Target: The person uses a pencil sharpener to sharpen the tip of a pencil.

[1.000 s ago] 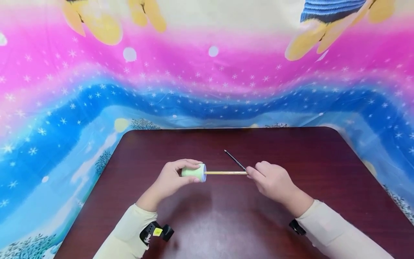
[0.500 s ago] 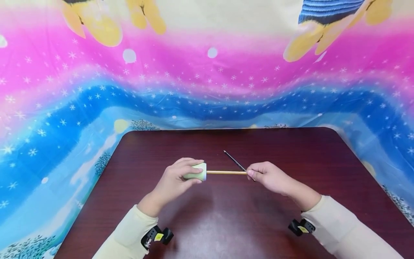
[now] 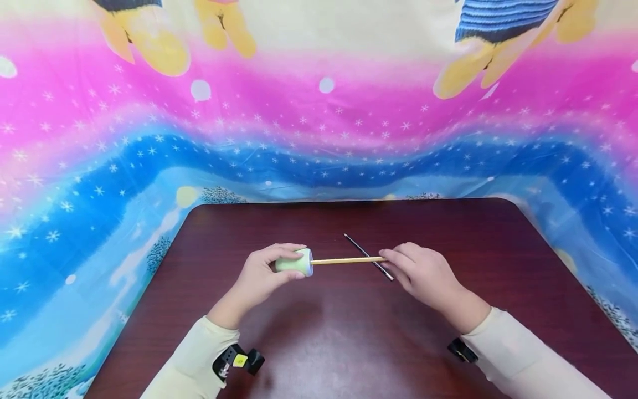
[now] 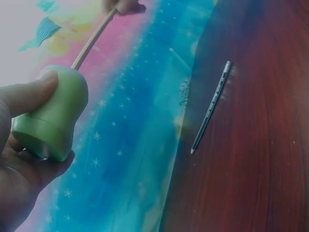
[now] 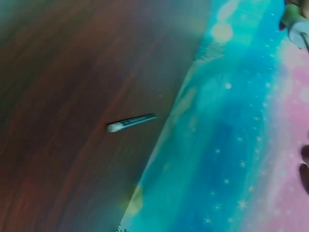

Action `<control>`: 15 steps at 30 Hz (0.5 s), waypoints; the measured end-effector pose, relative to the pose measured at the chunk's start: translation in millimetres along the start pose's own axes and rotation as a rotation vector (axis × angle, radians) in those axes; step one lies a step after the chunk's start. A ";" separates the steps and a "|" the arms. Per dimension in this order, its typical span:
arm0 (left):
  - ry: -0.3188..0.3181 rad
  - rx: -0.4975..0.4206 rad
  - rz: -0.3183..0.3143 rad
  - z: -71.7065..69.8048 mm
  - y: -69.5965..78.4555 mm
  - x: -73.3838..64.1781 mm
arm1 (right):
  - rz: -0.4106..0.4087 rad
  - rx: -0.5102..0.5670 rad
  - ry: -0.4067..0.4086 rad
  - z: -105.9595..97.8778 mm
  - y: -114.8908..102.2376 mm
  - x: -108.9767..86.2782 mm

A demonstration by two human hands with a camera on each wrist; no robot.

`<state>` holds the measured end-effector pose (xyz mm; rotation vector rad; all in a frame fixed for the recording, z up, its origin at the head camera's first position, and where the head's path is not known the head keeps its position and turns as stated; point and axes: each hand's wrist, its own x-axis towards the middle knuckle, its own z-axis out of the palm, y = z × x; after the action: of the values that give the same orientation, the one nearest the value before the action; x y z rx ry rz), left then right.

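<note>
Gripping the green cylinder above the worktop is the left hand, and the right hand is pinching the yellow stick poking out its end. Dark pencil is lying below.

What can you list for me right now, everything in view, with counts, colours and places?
waisted cylinder: 1, green with a pale end, in the left hand
thin stick: 1, yellow, between the cylinder's pale end and the right hand
pencil: 1, dark with pale ends, lying on the table
table: 1, dark reddish brown, beneath the hands
patterned cloth: pink, blue and cream, behind the table; number of pieces unclear
wrist devices: 2, black, one at each wrist
sleeves: 2, cream, on both arms
left hand: 1, holding the cylinder
right hand: 1, gripping the stick
</note>
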<state>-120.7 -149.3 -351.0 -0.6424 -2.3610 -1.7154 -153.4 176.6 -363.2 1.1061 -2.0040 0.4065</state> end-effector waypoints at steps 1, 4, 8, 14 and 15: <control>-0.005 -0.014 -0.024 -0.3 -0.2 -0.1 | -0.048 -0.019 0.048 2.5 0.3 -1.1; -0.034 -0.025 -0.052 -0.2 -1.0 0.0 | -0.131 -0.051 0.141 8.3 -0.1 -2.6; -0.052 -0.016 -0.042 -0.6 -1.1 -0.4 | -0.140 -0.023 0.142 9.9 -3.8 -3.0; -0.044 0.064 0.031 -3.2 1.1 -2.1 | 0.034 0.151 -0.089 -0.2 -10.3 0.1; -0.042 0.059 0.028 -3.5 1.6 -2.6 | 0.061 0.168 -0.131 -2.2 -10.6 1.1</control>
<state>-118.1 -152.8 -349.4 -0.7049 -2.4096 -1.6300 -144.0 171.3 -361.9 1.2042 -2.1541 0.5554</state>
